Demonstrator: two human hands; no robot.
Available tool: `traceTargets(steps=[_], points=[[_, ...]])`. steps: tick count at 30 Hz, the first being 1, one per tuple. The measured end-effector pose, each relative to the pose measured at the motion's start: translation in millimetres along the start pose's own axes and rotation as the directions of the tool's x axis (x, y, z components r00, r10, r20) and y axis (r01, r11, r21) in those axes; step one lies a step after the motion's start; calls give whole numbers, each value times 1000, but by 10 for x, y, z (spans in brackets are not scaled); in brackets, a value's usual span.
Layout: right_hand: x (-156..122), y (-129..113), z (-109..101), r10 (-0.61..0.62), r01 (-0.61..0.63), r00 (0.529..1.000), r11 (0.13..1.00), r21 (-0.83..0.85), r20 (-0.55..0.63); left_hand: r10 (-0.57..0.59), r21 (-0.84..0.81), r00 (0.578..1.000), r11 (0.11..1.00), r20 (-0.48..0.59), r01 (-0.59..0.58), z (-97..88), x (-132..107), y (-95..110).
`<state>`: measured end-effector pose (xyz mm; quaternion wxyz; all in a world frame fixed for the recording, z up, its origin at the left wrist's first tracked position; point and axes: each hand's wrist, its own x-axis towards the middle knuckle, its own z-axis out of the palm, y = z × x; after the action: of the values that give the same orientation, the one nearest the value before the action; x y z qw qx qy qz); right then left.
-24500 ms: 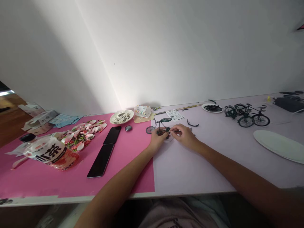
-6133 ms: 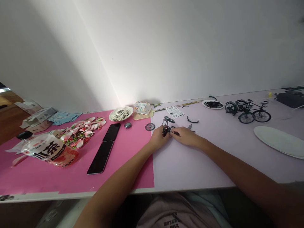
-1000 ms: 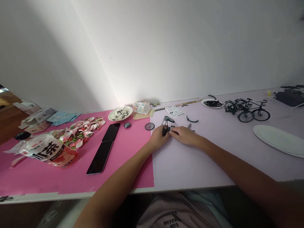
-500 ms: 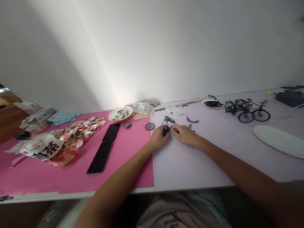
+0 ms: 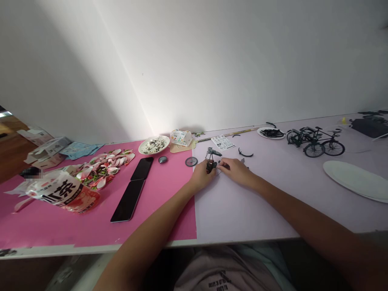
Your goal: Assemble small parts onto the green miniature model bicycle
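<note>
Between my hands is a partly built dark model bicycle point(image 5: 214, 152), its upper end with a wheel tilted up. My left hand point(image 5: 202, 176) is closed around its lower part. My right hand point(image 5: 233, 169) sits just to the right, fingertips pinched close to the model; whatever small piece they hold is too small to make out. A loose spoked wheel point(image 5: 191, 161) lies to the left of my left hand. Beyond my right hand lies a curved black strip point(image 5: 245, 153). Some small grey parts point(image 5: 243, 161) lie partly hidden behind that hand.
Finished model bicycles point(image 5: 315, 141) stand at the right, near a white oval plate point(image 5: 357, 180) and a small plate of black parts point(image 5: 272, 133). An instruction sheet point(image 5: 223, 142) lies at the back. Leftward are a folding phone point(image 5: 129, 200), a plate of bits point(image 5: 154, 144) and a plastic bag point(image 5: 65, 192).
The model has turned slightly in my left hand, so its raised wheel now appears more edge-on. My right hand has shifted very little.
</note>
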<state>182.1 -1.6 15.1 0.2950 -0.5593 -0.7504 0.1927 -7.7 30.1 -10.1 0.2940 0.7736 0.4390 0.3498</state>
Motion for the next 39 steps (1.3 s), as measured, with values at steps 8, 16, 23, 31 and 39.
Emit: traceTargets(steps=[8,16,23,31,39], points=[[22,27,-40,-37,37,999,999,7,-11,8,10,1000,1000,-15,-8,19,8,-28],[19,41,-8,-17,17,1000,999,-43,14,-5,31,1000,999,-15,5,14,1,-15],[-11,33,29,50,-50,999,999,-15,18,-7,32,1000,999,-14,8,22,15,-31],[-21,7,-24,55,-53,995,998,-31,83,-34,-5,999,999,-18,34,26,19,-56],[-24,-16,-50,59,-55,994,997,-47,90,-17,6,1000,1000,-14,17,35,23,-64]])
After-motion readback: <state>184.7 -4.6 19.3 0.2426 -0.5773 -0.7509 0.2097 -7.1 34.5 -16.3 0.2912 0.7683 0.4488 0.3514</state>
